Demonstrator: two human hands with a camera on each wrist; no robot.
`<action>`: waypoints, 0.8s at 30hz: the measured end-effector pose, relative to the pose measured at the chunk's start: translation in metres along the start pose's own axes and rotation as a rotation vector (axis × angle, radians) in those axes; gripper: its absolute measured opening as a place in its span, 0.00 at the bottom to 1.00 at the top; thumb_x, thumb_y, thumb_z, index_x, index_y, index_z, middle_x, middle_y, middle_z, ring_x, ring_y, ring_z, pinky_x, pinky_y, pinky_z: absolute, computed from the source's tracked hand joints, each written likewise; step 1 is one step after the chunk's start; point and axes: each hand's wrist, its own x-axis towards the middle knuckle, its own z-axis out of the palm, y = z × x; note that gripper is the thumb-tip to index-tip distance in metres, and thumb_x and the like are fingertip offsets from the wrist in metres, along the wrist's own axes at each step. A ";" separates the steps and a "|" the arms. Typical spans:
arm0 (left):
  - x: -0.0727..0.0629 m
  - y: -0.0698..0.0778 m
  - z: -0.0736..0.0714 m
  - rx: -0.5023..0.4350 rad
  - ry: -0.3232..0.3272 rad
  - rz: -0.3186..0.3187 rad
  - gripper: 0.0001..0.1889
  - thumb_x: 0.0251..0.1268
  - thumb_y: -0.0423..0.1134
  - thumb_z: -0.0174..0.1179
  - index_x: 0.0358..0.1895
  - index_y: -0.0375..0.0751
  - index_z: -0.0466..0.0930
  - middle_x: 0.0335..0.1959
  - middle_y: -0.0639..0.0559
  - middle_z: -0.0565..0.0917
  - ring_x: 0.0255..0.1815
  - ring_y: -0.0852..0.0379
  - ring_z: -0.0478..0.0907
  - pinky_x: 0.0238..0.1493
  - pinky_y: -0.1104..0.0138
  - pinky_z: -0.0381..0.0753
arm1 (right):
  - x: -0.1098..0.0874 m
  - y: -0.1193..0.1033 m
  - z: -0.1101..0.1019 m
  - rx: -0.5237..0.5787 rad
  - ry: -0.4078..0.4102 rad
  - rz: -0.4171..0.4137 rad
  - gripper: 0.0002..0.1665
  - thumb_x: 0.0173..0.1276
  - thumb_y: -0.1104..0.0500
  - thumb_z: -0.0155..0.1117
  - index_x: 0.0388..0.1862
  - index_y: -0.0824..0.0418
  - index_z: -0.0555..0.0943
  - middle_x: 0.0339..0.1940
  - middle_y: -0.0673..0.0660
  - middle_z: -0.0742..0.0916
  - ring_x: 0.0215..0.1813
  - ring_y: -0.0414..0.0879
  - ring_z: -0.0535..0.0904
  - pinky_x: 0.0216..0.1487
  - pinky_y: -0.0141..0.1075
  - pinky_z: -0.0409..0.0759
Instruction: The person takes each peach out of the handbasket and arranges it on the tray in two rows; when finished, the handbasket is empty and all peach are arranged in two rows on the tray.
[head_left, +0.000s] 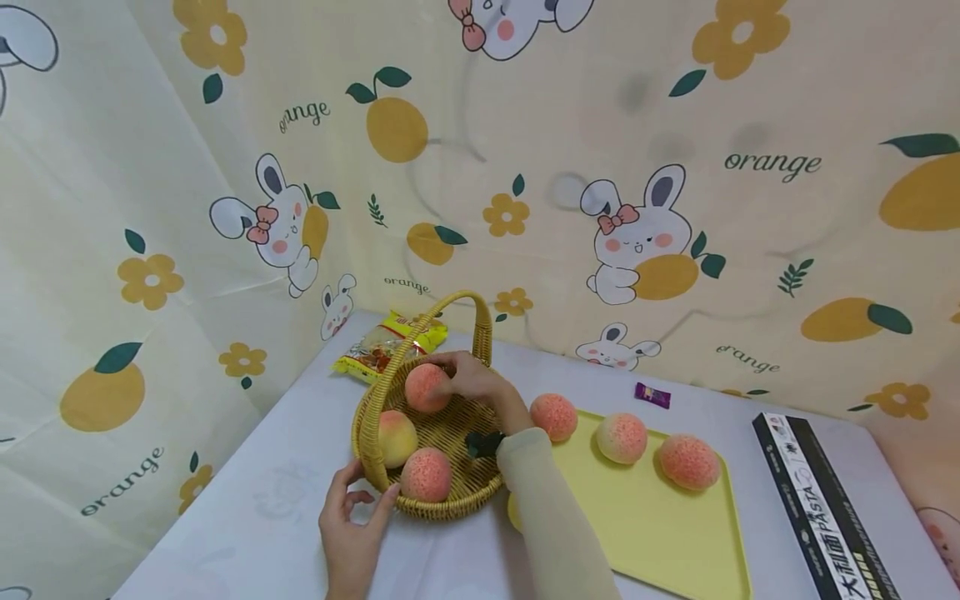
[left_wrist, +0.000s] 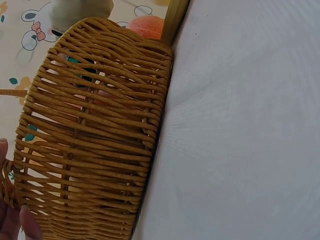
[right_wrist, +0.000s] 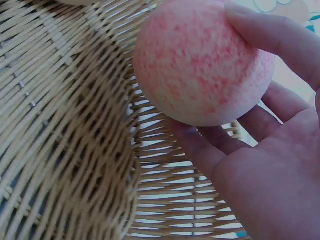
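A yellow wicker basket (head_left: 468,500) with a tall arched handle stands on the white table. My left hand (head_left: 351,529) holds its near left side, thumb at the rim and fingers by the handle's foot; in the left wrist view the fingertips (left_wrist: 31,225) show at the lower left. Inside the basket, my right hand (head_left: 474,379) grips a pink peach (right_wrist: 202,62) near the far side, thumb on top and fingers curled beneath. Two more peaches lie in the basket, a yellowish one (head_left: 397,439) at the left and a pink one (head_left: 427,475) at the near rim.
Right of the basket, a yellow tray (head_left: 660,533) bears several peaches, among them a pale one (head_left: 622,438) and a redder one (head_left: 689,462). A yellow snack bag (head_left: 367,350) lies behind the basket. A purple wrapper (head_left: 652,395) and black pasta box (head_left: 825,508) are further right.
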 end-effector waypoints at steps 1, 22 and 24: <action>0.000 -0.001 0.000 0.000 -0.001 0.001 0.27 0.51 0.23 0.74 0.56 0.36 0.78 0.48 0.51 0.81 0.48 0.60 0.75 0.36 0.72 0.75 | -0.001 0.000 -0.002 0.009 0.000 -0.006 0.34 0.63 0.67 0.71 0.68 0.65 0.74 0.60 0.60 0.82 0.54 0.48 0.80 0.53 0.38 0.79; -0.001 0.004 0.001 0.003 0.002 0.036 0.27 0.51 0.23 0.74 0.57 0.35 0.78 0.49 0.51 0.81 0.49 0.61 0.75 0.37 0.76 0.75 | -0.096 -0.024 -0.060 0.095 0.102 -0.096 0.37 0.62 0.66 0.70 0.71 0.65 0.71 0.64 0.58 0.80 0.61 0.50 0.77 0.55 0.38 0.79; -0.001 0.004 0.001 0.009 0.002 0.037 0.28 0.51 0.23 0.74 0.58 0.35 0.78 0.49 0.52 0.81 0.49 0.61 0.75 0.37 0.76 0.75 | -0.109 -0.024 -0.066 0.093 0.111 -0.110 0.38 0.62 0.66 0.70 0.71 0.66 0.71 0.65 0.58 0.79 0.60 0.50 0.77 0.55 0.38 0.80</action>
